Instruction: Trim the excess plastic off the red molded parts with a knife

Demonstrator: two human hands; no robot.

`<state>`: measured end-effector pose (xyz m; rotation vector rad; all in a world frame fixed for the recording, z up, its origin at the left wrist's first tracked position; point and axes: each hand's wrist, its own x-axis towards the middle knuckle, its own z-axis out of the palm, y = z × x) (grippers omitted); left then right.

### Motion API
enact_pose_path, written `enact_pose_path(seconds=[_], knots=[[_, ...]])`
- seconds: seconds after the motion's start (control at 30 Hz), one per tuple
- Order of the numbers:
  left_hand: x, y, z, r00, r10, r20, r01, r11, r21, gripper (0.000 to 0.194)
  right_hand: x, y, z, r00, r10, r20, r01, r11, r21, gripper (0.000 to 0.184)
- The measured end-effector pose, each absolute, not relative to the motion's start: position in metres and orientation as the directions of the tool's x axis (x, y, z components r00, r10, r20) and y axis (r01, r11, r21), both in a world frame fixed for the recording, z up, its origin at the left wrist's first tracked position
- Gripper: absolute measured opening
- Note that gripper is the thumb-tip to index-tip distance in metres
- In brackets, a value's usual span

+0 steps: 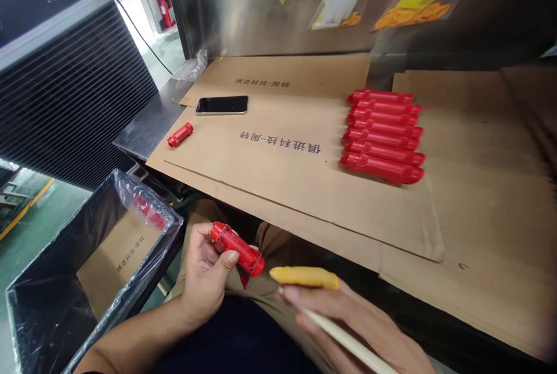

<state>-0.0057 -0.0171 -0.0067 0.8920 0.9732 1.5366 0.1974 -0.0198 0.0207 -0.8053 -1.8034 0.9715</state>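
Red plastic part point(237, 248) sits in the left hand point(204, 281), over the lap just below the table edge, pinched near its ribbed end between thumb and fingers; it looks light, stiff and fairly smooth, so a grip around the middle of the barrel seems surest. The right hand point(361, 327) is closed around a yellow-handled tool point(304, 276), its tip near the part; a row of like red parts point(383, 136) lies on the cardboard sheet point(278, 171), a phone point(221, 105) beyond, a lined bin point(87, 269) at left.
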Motion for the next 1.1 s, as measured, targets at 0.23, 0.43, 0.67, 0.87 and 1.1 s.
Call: enact_pose_path(seconds=[0.23, 0.43, 0.67, 0.87, 1.1], knots=[[-0.004, -0.021, -0.002, -0.146, 0.988, 0.042, -0.399, -0.098, 0.912, 0.027, 0.190, -0.027, 0.009, -0.285, 0.755, 0.591, 0.386, 0.654, -0.650, 0.041], [-0.004, -0.022, -0.002, -0.160, 0.986, 0.043, -0.391, -0.104, 0.915, 0.029, 0.192, -0.029, 0.008, -0.292, 0.739, 0.607, 0.391, 0.672, -0.629, 0.043], [-0.005, -0.022, 0.000, -0.138, 0.989, 0.059, -0.413, -0.111, 0.904, 0.026, 0.192, -0.029, 0.011, -0.324, 0.742, 0.587, 0.388, 0.670, -0.633, 0.043], [-0.004, -0.022, -0.003, -0.157, 0.986, 0.059, -0.394, -0.117, 0.912, 0.025, 0.192, -0.023, 0.004, -0.332, 0.803, 0.494, 0.372, 0.593, -0.714, 0.031], [-0.005, -0.015, -0.002, -0.035, 0.954, -0.298, -0.545, 0.232, 0.806, 0.033, 0.189, -0.015, 0.010, -0.336, 0.816, 0.470, 0.364, 0.573, -0.735, 0.017]])
